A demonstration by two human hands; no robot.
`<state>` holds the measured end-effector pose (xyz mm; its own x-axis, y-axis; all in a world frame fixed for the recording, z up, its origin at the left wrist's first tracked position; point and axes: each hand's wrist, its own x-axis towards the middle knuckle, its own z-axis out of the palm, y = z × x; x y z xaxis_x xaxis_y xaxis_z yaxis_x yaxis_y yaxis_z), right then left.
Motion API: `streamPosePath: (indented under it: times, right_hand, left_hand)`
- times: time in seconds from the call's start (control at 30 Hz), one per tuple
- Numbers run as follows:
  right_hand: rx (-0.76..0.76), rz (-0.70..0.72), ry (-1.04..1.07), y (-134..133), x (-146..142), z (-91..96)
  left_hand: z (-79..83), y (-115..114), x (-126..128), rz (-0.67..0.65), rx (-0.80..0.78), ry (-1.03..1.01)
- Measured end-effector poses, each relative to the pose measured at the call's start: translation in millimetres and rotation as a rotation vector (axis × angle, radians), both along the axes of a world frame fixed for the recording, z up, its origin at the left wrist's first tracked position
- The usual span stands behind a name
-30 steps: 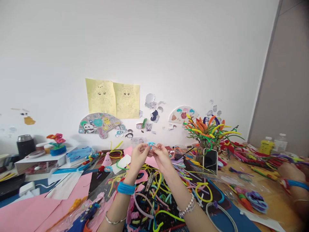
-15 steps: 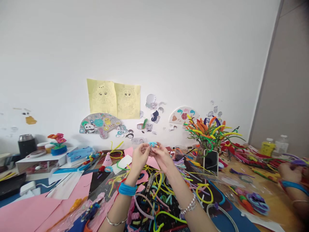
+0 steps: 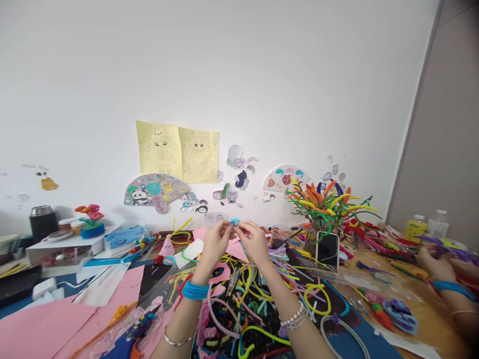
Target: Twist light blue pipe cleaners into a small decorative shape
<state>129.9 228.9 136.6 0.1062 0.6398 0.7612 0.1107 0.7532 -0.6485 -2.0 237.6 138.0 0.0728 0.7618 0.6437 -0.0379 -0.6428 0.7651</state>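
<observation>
Between my two hands, raised over the table's far part, is a small light-blue piece of bent pipe cleaner (image 3: pixel 234 221). My left hand (image 3: pixel 218 240) pinches it from the left with thumb and fingers. From the other side, the fingertips of my right hand (image 3: pixel 254 240) close on it too. Its exact shape is too small to make out. Below my forearms lies a tangle of loose pipe cleaners (image 3: pixel 249 284) in yellow, green, pink and purple, with scissors (image 3: pixel 232 281) among them.
At the right a co-worker's hands (image 3: pixel 436 264) hold purple pipe cleaners. A phone (image 3: pixel 327 252) leans before a vase of pipe-cleaner flowers (image 3: pixel 325 199). Pink paper (image 3: pixel 41 324) covers the left front. A black thermos (image 3: pixel 43 224) and a tissue pack (image 3: pixel 125 238) stand at the back left.
My fingers have shifted slightly around the light-blue piece, and my right hand sits a little further apart from the left. The co-worker's hands have come further into view.
</observation>
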Motion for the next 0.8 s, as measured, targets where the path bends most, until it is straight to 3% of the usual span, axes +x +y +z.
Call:
streamPosePath:
  times: [0.17, 0.37, 0.8]
  right_hand:
    - [-0.031, 0.041, 0.064, 3.5, 3.3, -0.2]
    - [-0.145, 0.116, 0.323, 17.1, -13.8, -15.1]
    - [-0.243, 0.234, 0.521, 17.5, -16.4, -17.4]
  left_hand:
    - [0.8, -0.2, 1.0, -0.094, -0.046, -0.018]
    - [-1.4, 4.1, 10.3, -0.183, -0.109, -0.104]
    - [-4.3, 2.0, 14.8, -0.148, -0.119, -0.183]
